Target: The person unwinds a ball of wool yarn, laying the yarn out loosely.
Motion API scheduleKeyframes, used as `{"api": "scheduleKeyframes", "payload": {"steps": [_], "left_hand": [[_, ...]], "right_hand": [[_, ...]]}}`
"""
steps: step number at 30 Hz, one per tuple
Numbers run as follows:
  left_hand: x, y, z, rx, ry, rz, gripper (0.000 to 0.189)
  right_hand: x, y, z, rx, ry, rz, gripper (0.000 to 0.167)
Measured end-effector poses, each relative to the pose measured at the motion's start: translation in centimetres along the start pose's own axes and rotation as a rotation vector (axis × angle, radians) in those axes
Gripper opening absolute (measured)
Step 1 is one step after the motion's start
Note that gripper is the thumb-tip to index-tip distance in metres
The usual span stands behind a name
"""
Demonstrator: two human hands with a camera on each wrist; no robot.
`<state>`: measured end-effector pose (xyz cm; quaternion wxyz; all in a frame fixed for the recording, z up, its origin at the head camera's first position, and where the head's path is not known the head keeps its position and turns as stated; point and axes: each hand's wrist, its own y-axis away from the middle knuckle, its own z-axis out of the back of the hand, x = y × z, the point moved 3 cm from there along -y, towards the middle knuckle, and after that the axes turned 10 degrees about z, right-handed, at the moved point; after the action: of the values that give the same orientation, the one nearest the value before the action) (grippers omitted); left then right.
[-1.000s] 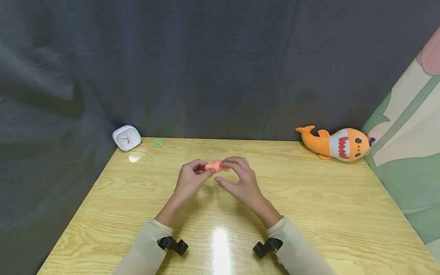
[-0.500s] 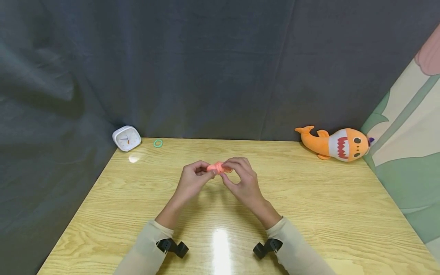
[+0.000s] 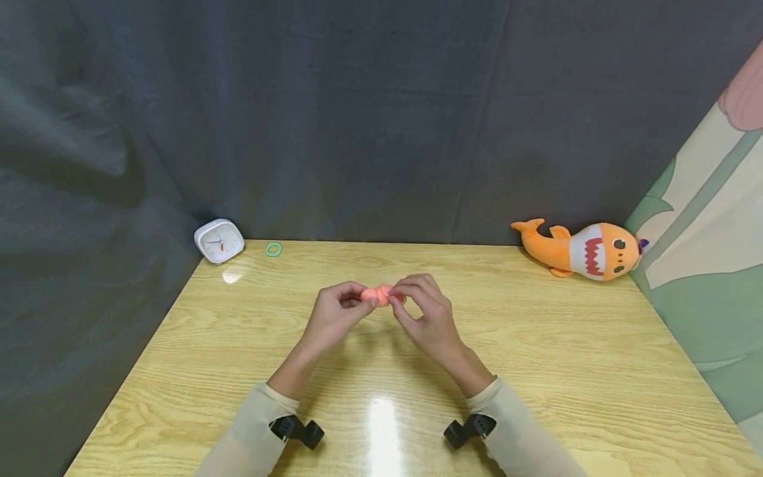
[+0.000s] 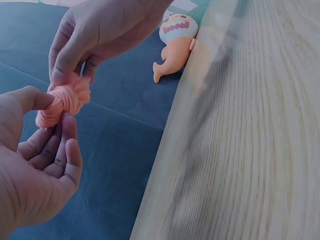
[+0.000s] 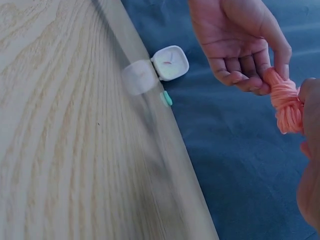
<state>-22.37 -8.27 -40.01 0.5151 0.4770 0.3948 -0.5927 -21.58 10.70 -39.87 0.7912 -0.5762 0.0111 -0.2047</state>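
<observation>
A small bundle of coral-pink yarn (image 3: 377,295), wrapped crosswise round its middle, is held between both hands above the table. My left hand (image 3: 335,311) pinches its left end between thumb and fingers. With thumb and fingertips my right hand (image 3: 429,319) pinches the strands near the other end. The left wrist view shows the yarn bundle (image 4: 70,100) with its wound middle between the left hand (image 4: 37,170) and the right hand (image 4: 107,27). In the right wrist view, looped strands of the yarn bundle (image 5: 287,115) fan out at the lower end; the right hand's fingertips are partly hidden.
On the wooden table (image 3: 566,358), a white clock (image 3: 219,241) stands at the back left, beside a green ring (image 3: 273,250). An orange plush shark (image 3: 581,250) lies at the back right. A dark curtain (image 3: 357,119) hangs behind the table's far edge.
The right thumb, apart from the yarn bundle one second ago, has come up against it and closed the pinch. The bundle has shifted slightly right and nearer, with both hands.
</observation>
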Motion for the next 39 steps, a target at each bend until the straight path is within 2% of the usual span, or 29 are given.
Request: {"api": "scheduleKeyframes", "payload": {"steps": [5,11,17,23,28,34,39], "left_hand": [[0.3,-0.2,0.4,0.019,-0.016,-0.031,0.019],[0.3,-0.6,1.0,0.047,-0.025,-0.066,0.018],[-0.4,-1.1,2.2,0.055,-0.039,-0.116,0.015],[-1.1,-1.7,3.1,0.020,-0.080,-0.141,0.015],[-1.2,-2.2,3.5,-0.005,-0.093,-0.146,0.016],[-1.1,-2.5,4.2,-0.033,-0.091,-0.151,0.018],[-1.1,-2.4,4.4,-0.030,-0.084,-0.145,0.018]], "right_hand": [[-0.4,-0.1,0.8,-0.019,-0.035,-0.077,0.004],[-1.6,0.1,2.3,-0.044,-0.062,-0.168,0.013],[-2.6,0.2,3.4,-0.027,-0.043,-0.203,0.012],[-3.0,0.5,4.2,-0.009,-0.048,-0.229,0.013],[-3.4,0.5,5.2,-0.029,-0.067,-0.230,0.013],[-3.6,-0.1,6.5,-0.061,-0.100,-0.249,0.004],[-4.0,-0.1,7.4,-0.099,-0.084,-0.256,0.010]]}}
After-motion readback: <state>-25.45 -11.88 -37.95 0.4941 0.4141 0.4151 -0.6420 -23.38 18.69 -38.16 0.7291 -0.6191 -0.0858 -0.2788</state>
